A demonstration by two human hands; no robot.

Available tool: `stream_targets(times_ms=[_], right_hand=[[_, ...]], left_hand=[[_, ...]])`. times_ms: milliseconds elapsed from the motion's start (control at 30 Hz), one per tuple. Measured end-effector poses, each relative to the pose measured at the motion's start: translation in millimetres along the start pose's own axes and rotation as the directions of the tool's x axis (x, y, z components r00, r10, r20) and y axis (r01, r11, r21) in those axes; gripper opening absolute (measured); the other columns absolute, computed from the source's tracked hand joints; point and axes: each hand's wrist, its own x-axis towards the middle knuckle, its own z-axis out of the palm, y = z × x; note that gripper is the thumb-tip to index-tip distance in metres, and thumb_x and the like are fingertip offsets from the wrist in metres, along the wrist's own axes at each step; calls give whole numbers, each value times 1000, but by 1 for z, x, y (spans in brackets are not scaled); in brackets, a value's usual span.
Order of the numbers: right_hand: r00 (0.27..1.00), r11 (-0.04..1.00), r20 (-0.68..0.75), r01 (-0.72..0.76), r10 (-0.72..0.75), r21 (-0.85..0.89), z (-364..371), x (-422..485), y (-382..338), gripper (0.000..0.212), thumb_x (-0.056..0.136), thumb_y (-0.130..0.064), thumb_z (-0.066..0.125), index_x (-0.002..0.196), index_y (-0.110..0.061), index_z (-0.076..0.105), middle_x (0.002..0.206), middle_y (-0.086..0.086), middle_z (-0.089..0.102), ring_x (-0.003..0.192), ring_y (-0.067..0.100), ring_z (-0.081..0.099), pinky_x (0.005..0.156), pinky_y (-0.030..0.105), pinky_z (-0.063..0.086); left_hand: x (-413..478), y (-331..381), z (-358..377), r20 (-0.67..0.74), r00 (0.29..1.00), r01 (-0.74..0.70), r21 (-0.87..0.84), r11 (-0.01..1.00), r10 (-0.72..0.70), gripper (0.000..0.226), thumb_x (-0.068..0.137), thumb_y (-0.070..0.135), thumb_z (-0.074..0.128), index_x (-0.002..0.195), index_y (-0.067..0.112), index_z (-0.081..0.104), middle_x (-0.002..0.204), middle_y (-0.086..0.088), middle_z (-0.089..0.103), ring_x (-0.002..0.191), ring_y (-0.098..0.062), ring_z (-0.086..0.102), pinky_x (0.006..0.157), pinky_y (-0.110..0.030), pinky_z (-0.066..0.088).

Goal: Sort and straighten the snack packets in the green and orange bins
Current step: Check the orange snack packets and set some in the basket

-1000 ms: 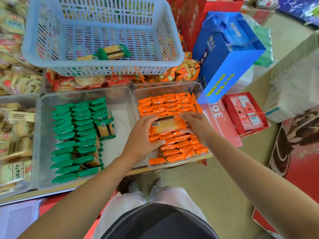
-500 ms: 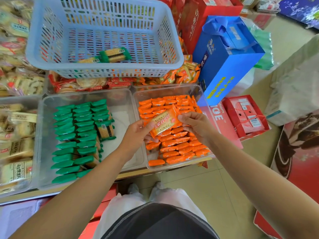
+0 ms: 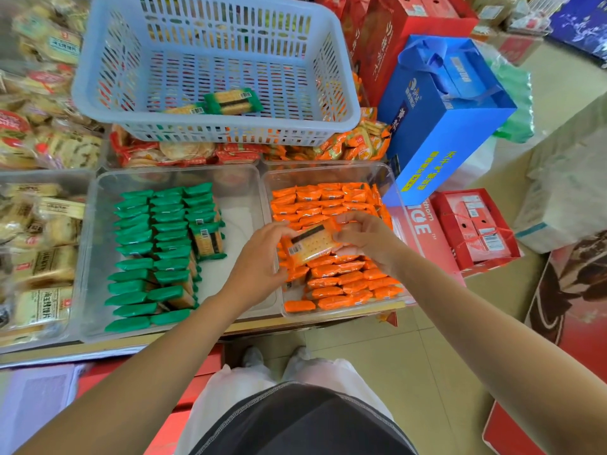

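An orange snack packet point(image 3: 310, 244) is held flat above the orange bin point(image 3: 391, 182), its barcode side up. My left hand point(image 3: 259, 264) grips its left end and my right hand point(image 3: 368, 238) pinches its right end. Below it, the clear bin holds rows of orange packets point(image 3: 328, 198) standing on edge. To the left, the green bin point(image 3: 95, 198) holds three rows of green packets point(image 3: 154, 244), with one green packet point(image 3: 208, 241) lying face up beside them.
A pale blue slotted basket point(image 3: 335, 103) sits behind the bins with two packets point(image 3: 230, 101) inside. Loose snack bags lie left and behind. A blue gift bag point(image 3: 440, 126) and red boxes point(image 3: 476, 228) stand on the right, beside the floor.
The orange packet has been lifted off the rows and turned over between both hands, so its barcode side now faces up. Both hands have risen slightly above the bin.
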Motion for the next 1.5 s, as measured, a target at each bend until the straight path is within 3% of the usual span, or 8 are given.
stream_targets(times_ms=[133, 400, 500, 667, 767, 933, 1167, 1500], right_hand=[[968, 869, 125, 249, -216, -428, 2, -3, 8, 28, 80, -4, 75, 99, -24, 68, 100, 3, 71, 94, 15, 68, 82, 27, 56], [902, 590, 323, 432, -287, -682, 29, -4, 26, 28, 79, -7, 74, 105, -16, 68, 92, -6, 64, 83, 11, 62, 70, 14, 48], [871, 470, 385, 489, -306, -734, 38, -3, 34, 27, 80, -6, 74, 104, -15, 68, 96, -2, 67, 83, 14, 63, 72, 23, 51], [828, 342, 474, 556, -298, -757, 47, 5, 40, 24, 80, -5, 73, 102, -14, 69, 101, 1, 67, 81, 7, 52, 70, 20, 39], [820, 308, 478, 564, -314, -766, 54, 6, 47, 18, 82, -7, 72, 98, -14, 72, 98, 1, 70, 80, 7, 55, 70, 19, 40], [804, 232, 417, 542, -424, -808, 61, 10, 54, 17, 75, -7, 77, 88, -16, 75, 90, 1, 72, 86, 21, 63, 72, 34, 51], [818, 209, 437, 533, -373, -820, 66, 18, 53, 16, 73, -6, 73, 87, -14, 74, 90, 4, 70, 87, 24, 64, 72, 32, 46], [727, 219, 499, 645, -471, -732, 55, 16, 57, 19, 61, 0, 78, 66, -16, 69, 70, -1, 63, 67, 21, 61, 64, 28, 43]], left_hand=[[-17, -19, 3, 100, 995, -37, 167, 985, 21, 61, 80, 17, 48, 141, 14, 46, 156, -5, 33, 143, -24, 30, 115, -48, 26], [-29, -28, 16, 135, 990, -77, 227, 971, 47, 63, 93, 39, 27, 148, 10, 39, 160, -5, 24, 149, -17, 13, 119, -39, 16], [-30, -33, 17, 146, 988, -94, 256, 962, 58, 66, 92, 42, 23, 148, 12, 38, 161, -4, 23, 150, -15, 10, 119, -39, 16], [-30, -34, 19, 145, 988, -85, 260, 962, 48, 57, 95, 32, 34, 147, 12, 40, 161, -4, 23, 150, -17, 11, 120, -43, 20], [-30, -34, 20, 140, 989, -87, 262, 961, 52, 62, 93, 39, 25, 146, 12, 41, 161, -4, 23, 150, -16, 11, 119, -43, 21], [-30, -36, 21, 126, 989, -113, 273, 955, 81, 62, 94, 40, 26, 144, 9, 45, 160, -6, 25, 150, -18, 14, 118, -44, 23], [-31, -40, 23, 107, 989, -131, 270, 954, 106, 58, 94, 37, 29, 140, 9, 49, 159, -7, 29, 149, -20, 18, 116, -44, 26], [-31, -44, 24, 91, 987, -153, 278, 948, 133, 55, 96, 37, 31, 140, 9, 49, 159, -6, 28, 149, -20, 17, 114, -44, 27]])
